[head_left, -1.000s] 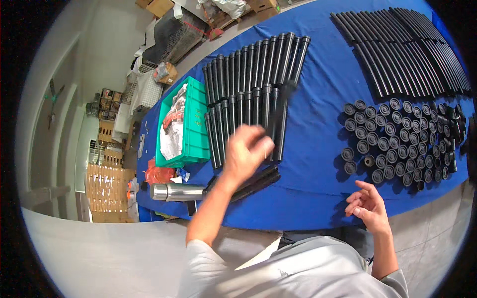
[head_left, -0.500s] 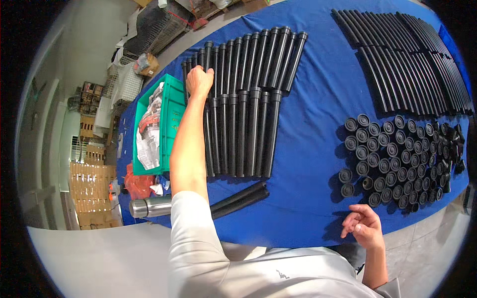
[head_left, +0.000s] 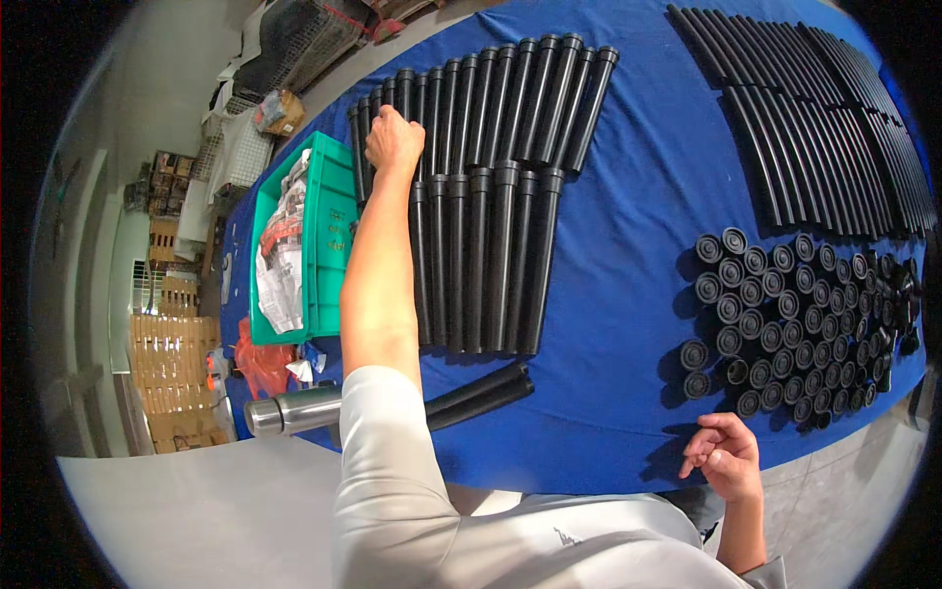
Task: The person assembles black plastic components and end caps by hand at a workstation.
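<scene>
My left hand [head_left: 395,142] reaches over the left part of two rows of black capped tubes [head_left: 478,260], its fingers curled down among the tubes. What those fingers hold is hidden by the hand. My forearm covers some of the tubes below it. Near the table's front edge, my right hand [head_left: 727,457] hovers with loosely bent fingers apart and nothing in them. Beyond the right hand stand many round black caps [head_left: 788,334], grouped on the blue cloth [head_left: 628,294].
A green crate [head_left: 331,245] with crumpled paper sits left of my forearm. Near it are a red plastic bag [head_left: 261,363] and a steel flask [head_left: 294,410]. Two dark tubes [head_left: 481,395] lie in front. Thin black rods [head_left: 800,147] fill the far right.
The view has shifted slightly, so the tubes and caps sit a little differently in it. My left hand stays at the tubes; my right hand keeps its pose.
</scene>
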A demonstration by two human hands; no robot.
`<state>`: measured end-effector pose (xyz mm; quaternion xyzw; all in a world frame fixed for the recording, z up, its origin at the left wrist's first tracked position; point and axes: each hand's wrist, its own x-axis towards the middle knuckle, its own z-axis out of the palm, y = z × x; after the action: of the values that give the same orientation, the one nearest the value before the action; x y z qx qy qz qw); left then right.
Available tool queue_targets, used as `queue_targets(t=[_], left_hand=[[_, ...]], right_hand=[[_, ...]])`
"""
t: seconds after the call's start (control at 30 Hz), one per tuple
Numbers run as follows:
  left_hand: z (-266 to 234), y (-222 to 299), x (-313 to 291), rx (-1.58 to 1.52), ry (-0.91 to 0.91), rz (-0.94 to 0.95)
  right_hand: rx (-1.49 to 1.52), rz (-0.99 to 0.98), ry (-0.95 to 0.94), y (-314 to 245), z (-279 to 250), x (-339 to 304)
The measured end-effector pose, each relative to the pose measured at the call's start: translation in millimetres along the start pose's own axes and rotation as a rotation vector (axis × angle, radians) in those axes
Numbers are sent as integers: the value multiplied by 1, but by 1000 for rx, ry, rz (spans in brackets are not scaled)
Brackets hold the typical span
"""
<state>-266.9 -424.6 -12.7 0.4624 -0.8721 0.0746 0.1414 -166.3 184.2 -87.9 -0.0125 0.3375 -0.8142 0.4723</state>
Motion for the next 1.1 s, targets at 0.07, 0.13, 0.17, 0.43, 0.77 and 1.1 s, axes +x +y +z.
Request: queue_targets(t=[0.07, 0.13, 0.17, 0.43, 0.77, 1.1], left_hand=[[5, -7, 4, -1, 0, 27], [2, -4, 2, 3, -36, 34], [-5, 2, -2, 6, -74, 15], [-55, -7, -42, -394, 149, 205], [-204, 70, -315, -1916, -581, 595], [-273, 110, -420, -2733, -957, 749]], right_hand=[[0, -6, 14, 0, 2, -2], [-21, 1, 29, -2, 2, -4], [-23, -4, 44, -3, 2, -5], [-15, 26, -55, -2, -1, 1], [-86, -14, -89, -1, 2, -1], [-125, -19, -120, -2, 4, 0]])
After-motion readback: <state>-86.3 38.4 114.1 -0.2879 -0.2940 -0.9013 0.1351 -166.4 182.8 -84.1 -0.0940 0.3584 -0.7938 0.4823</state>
